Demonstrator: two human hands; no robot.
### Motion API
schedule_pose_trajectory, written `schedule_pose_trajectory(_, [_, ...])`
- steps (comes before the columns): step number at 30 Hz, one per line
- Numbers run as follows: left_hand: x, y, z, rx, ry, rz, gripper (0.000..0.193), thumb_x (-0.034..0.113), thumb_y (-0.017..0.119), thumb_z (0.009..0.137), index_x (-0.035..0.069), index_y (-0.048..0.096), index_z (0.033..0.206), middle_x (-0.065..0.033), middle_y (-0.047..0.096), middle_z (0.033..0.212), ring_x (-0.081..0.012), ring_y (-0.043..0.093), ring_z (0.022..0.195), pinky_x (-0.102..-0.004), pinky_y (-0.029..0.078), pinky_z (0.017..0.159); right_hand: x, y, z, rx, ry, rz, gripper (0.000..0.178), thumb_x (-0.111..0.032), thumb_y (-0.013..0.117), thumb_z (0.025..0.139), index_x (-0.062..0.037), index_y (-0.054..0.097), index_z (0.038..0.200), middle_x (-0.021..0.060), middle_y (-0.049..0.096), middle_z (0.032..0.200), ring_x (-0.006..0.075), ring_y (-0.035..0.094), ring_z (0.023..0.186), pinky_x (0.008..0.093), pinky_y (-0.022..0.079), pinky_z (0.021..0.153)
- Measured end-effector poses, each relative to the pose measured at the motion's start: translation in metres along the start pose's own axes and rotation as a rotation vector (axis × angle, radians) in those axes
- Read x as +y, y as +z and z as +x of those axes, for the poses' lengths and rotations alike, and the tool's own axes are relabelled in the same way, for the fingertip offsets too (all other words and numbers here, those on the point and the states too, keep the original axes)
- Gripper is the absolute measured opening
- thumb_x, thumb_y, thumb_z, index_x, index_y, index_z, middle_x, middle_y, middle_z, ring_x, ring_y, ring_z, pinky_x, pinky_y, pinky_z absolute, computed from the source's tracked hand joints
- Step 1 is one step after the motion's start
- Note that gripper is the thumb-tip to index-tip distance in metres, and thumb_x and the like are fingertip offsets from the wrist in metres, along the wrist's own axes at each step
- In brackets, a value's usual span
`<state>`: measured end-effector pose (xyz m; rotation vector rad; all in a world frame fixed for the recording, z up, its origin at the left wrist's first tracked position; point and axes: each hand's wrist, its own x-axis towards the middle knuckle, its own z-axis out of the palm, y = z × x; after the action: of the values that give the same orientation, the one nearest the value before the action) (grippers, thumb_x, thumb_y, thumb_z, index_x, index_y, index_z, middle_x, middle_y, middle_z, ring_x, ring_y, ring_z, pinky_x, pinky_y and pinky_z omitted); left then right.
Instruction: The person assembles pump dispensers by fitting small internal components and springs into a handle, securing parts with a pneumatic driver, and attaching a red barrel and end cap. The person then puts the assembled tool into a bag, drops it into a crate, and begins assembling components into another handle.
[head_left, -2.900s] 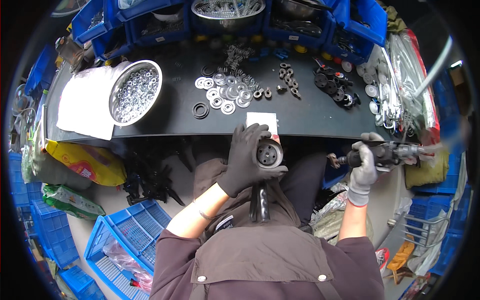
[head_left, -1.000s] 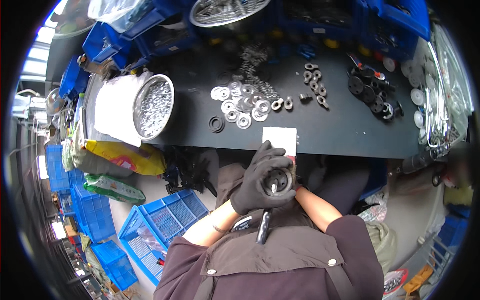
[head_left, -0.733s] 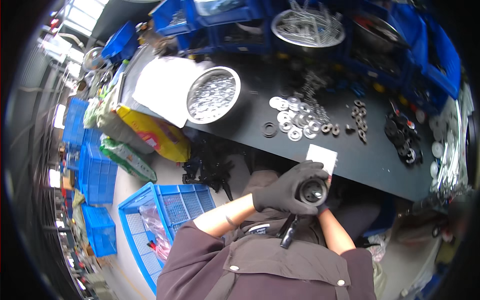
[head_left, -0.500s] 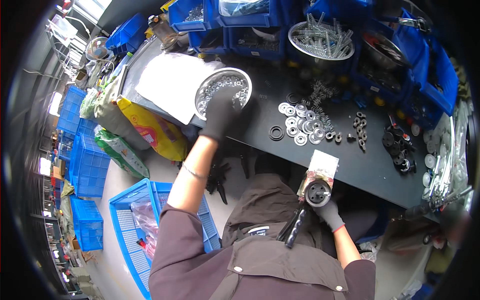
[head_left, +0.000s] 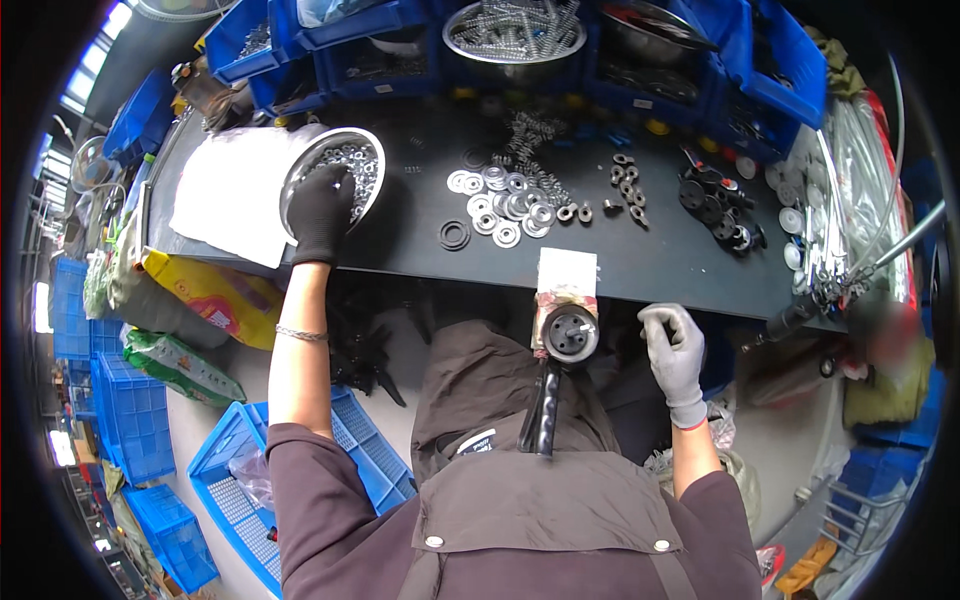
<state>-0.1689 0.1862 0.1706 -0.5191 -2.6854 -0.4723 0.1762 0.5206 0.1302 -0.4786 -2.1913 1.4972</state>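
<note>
Ideally, the left hand (head_left: 322,205), its grip indiscernible in the steel bowl (head_left: 301,172), pinches nuts (head_left: 352,155) singly; the half-open, empty-looking right hand (head_left: 675,352) hovers near the round black part (head_left: 570,335) before the bench (head_left: 400,225).

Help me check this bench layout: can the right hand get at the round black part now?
Probably yes: the right hand is just right of the round black part, with nothing visible between them.
</note>
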Motion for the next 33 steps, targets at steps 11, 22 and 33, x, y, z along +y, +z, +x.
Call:
schedule_pose_trajectory(11, [0.193,-0.066,-0.112,-0.021,0.731,-0.533,0.032,0.019,0.074,0.073,0.014,0.068,0.104,-0.0012,0.066,0.092,-0.0198,0.064,0.08,-0.0328,0.051,0.066,-0.103,0.016,0.012,-0.26,-0.272,0.033,0.048,-0.003,0.073,0.076,-0.0022,0.06,0.122,0.0157,0.062,0.11,0.0164,0.064,0.079,0.028,0.052,0.073])
schedule_pose_trajectory(22, [0.193,-0.05,-0.115,0.106,1.033,-0.374,0.034,0.02,0.073,0.079,0.011,0.069,0.111,-0.0008,0.064,0.103,-0.0151,0.064,0.087,-0.0272,0.053,0.066,-0.116,0.014,0.027,-0.357,-0.313,-0.128,0.043,-0.004,0.071,0.075,-0.0034,0.064,0.117,0.0136,0.067,0.104,0.0251,0.068,0.082,0.0334,0.055,0.075])
schedule_pose_trajectory(33, [0.186,-0.037,-0.118,0.135,0.955,-0.65,0.036,0.01,0.076,0.072,0.009,0.067,0.107,-0.003,0.065,0.099,-0.0176,0.064,0.08,-0.0295,0.052,0.065,-0.122,0.013,0.041,-0.465,-0.254,-0.145,0.028,-0.005,0.071,0.075,-0.003,0.069,0.103,0.0105,0.063,0.082,0.0192,0.061,0.068,0.0288,0.048,0.062])
